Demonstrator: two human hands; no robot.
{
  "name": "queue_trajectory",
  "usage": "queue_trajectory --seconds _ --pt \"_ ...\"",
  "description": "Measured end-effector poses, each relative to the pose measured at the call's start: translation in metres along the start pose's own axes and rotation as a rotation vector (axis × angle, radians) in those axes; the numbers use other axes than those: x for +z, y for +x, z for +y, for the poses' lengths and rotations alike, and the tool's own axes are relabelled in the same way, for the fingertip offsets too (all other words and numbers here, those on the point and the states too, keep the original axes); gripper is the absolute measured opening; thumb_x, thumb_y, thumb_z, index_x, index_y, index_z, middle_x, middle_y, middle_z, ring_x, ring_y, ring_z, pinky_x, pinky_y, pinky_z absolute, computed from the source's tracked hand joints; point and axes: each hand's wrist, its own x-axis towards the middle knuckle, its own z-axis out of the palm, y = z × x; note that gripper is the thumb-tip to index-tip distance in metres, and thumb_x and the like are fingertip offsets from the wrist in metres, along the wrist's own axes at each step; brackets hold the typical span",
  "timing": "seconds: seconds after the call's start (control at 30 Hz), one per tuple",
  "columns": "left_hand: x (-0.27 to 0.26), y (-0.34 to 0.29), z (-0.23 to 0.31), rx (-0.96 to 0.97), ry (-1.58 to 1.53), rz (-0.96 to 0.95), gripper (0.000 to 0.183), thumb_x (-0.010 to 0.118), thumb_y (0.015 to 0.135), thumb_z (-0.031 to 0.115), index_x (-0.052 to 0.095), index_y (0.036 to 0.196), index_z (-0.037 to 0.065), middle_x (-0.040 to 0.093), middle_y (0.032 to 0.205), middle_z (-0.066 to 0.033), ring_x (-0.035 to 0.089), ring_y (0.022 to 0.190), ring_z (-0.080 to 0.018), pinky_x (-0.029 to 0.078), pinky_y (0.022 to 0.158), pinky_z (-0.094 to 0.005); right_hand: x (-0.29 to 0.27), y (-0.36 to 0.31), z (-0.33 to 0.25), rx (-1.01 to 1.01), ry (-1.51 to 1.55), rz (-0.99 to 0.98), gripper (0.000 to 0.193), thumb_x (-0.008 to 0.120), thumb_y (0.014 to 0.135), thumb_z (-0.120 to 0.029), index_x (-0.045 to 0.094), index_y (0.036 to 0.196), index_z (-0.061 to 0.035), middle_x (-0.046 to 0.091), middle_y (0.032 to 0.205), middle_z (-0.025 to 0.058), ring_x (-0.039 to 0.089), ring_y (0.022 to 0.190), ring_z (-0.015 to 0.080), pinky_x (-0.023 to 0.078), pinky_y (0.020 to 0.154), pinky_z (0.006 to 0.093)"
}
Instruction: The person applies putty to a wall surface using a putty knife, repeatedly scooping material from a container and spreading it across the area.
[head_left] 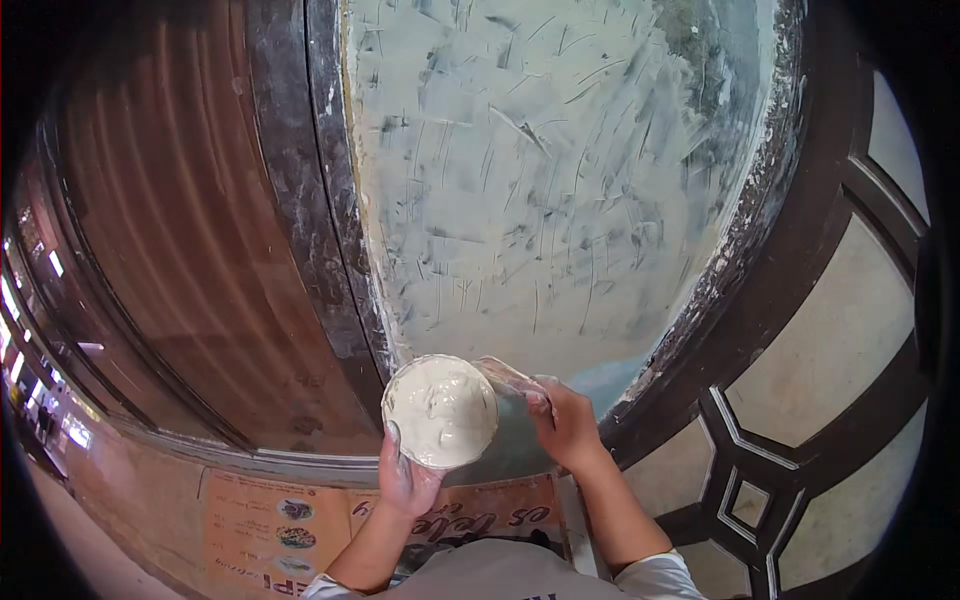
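Observation:
My left hand (405, 480) is closed around the side and underside of a round tub, its thumb on the near left rim. Thick cream-white putty (440, 412) fills the tub, its surface smeared and uneven. In my right hand (568, 425) is a putty-smeared flat tool that looks like a putty knife (508, 377). Its blade end reaches left to the tub's right rim; I cannot tell whether they touch. Beyond both hands stands a pale panel (500, 220) coated unevenly with putty, with dark streaks and many short scratch lines.
A dark wooden frame (310, 180), splashed white, borders the panel on the left. Brown glossy panelling (180, 230) lies farther left. To the right is dark lattice woodwork (800, 350) with pale panes. An orange printed banner (250, 530) covers the floor below my arms.

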Motion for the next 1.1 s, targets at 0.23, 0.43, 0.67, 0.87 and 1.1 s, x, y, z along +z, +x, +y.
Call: queue_trajectory --seconds 0.23,0.43,0.67,0.87,1.1 --pt "0.008 -0.005 0.0 -0.011 -0.082 -0.001 0.069 0.042 0.102 0.05 0.025 0.155 0.01 0.034 0.157 -0.0143 0.039 0.141 -0.0339 0.034 0.114 -0.0562 0.007 0.011 -0.001 -0.102 -0.106 -0.05 0.015 0.056 0.096 -0.012 0.062 0.108 -0.0037 0.065 0.091 0.0213 0.063 0.085 0.0431 0.052 0.071 0.0443" --pt "0.004 -0.011 0.01 -0.036 -0.178 0.031 0.069 0.041 0.102 0.051 0.027 0.155 0.01 0.033 0.157 -0.015 0.036 0.142 -0.0355 0.031 0.116 -0.0562 0.008 0.006 0.025 0.057 -0.178 -0.178 0.014 0.054 0.098 -0.014 0.063 0.108 -0.0082 0.064 0.094 0.023 0.061 0.089 0.0443 0.051 0.072 0.0471" --pt "-0.004 -0.009 0.016 -0.016 -0.145 -0.008 0.07 0.037 0.101 0.054 0.022 0.157 0.015 0.025 0.161 -0.0145 0.028 0.146 -0.0397 0.027 0.112 -0.0696 -0.039 0.029 0.012 0.07 0.075 0.103 0.018 0.065 0.093 -0.017 0.064 0.1 -0.0012 0.066 0.085 0.0137 0.062 0.072 0.0317 0.05 0.068 0.0376" --pt "0.008 -0.007 0.026 -0.033 -0.191 -0.065 0.068 0.04 0.101 0.053 0.026 0.156 0.015 0.034 0.157 -0.012 0.036 0.142 -0.0352 0.033 0.113 -0.0617 -0.08 0.08 -0.048 -0.337 -0.229 -0.009 0.016 0.066 0.09 -0.018 0.065 0.095 -0.0024 0.066 0.087 0.0111 0.056 0.081 0.0302 0.046 0.073 0.0382" --pt "0.008 -0.006 0.024 -0.02 -0.073 -0.025 0.064 0.038 0.102 0.054 0.032 0.153 0.014 0.042 0.152 -0.009 0.045 0.136 -0.03 0.041 0.11 -0.0488 -0.07 0.123 -0.096 -0.403 -0.239 -0.429 0.02 0.057 0.096 -0.026 0.056 0.103 -0.0074 0.065 0.089 0.0188 0.061 0.088 0.0422 0.047 0.075 0.0495"
